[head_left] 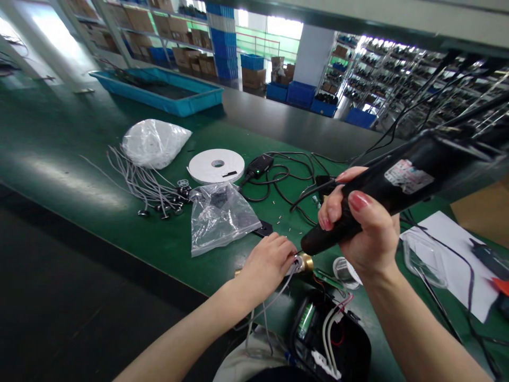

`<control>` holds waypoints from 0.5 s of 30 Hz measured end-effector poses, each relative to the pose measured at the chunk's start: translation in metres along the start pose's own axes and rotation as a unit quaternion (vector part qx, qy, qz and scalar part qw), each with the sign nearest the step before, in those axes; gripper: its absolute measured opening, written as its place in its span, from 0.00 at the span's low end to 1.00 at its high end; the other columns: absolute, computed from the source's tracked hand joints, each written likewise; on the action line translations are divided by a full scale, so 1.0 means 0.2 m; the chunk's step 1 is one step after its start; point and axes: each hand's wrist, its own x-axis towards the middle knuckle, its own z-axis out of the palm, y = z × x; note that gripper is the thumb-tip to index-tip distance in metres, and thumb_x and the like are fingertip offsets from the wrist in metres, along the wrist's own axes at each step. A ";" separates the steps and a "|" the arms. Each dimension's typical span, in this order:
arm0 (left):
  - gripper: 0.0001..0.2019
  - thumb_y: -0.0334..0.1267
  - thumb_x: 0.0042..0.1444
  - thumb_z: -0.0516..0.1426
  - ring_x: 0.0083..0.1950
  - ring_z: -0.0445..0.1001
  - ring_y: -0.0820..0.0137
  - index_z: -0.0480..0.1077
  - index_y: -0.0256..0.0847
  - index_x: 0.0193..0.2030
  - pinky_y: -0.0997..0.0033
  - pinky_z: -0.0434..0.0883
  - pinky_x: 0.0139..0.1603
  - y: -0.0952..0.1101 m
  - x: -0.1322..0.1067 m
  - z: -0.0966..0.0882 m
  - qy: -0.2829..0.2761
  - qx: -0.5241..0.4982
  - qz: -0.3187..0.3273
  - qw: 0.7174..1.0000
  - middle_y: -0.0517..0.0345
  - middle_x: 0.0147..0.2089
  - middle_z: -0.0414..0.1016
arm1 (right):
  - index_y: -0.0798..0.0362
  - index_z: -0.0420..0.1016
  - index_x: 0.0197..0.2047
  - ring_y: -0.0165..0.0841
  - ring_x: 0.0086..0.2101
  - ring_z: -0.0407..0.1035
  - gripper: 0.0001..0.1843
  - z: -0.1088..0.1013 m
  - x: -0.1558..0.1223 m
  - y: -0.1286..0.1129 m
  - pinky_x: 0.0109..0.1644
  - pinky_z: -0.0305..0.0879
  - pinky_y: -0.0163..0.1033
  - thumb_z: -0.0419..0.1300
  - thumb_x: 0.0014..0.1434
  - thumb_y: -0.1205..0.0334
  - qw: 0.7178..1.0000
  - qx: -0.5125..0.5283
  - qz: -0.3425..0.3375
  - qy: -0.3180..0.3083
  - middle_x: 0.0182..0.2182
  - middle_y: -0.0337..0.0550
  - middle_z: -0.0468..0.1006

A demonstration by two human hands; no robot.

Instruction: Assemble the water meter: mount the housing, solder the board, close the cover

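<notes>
A long green workbench [79,127] runs from near to far, with shelving [139,32] of cartons and blue crates behind it and a blue tray [155,90] at its far left. Mid-bench, left of the hands, lie a white plastic bag [155,143], a bundle of grey leads [139,183] with small black ends, a white tape roll [217,165], a clear zip bag [220,217] and a black adapter [257,167] trailing cable. To the right are a white sheet [449,260] and a clear plastic tray [423,260].

Work sits at the near edge, within easy reach (probably why it's there). The brass fitting [304,261] lies just beyond an open black housing [330,339] with wiring inside, so thin grey wires [274,302] can hang down toward it. A solder spool [345,271] and small green board [328,278] sit just beside.

The left hand [264,268] is nearly closed, fingers pinching the wire end at the fitting, which steadies it. The right hand [369,228] is closed around a black soldering iron [397,196], gripped close to the tip for control, with the tip just by the wire end.
</notes>
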 end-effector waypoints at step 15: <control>0.12 0.35 0.59 0.53 0.50 0.71 0.62 0.66 0.41 0.50 0.55 0.62 0.59 0.02 -0.15 0.02 -0.056 0.012 -0.077 0.995 0.53 0.47 0.75 | 0.50 0.68 0.41 0.26 0.18 0.64 0.15 0.06 0.03 -0.01 0.22 0.63 0.34 0.63 0.48 0.68 0.994 -0.067 0.069 -0.059 0.19 0.30 0.69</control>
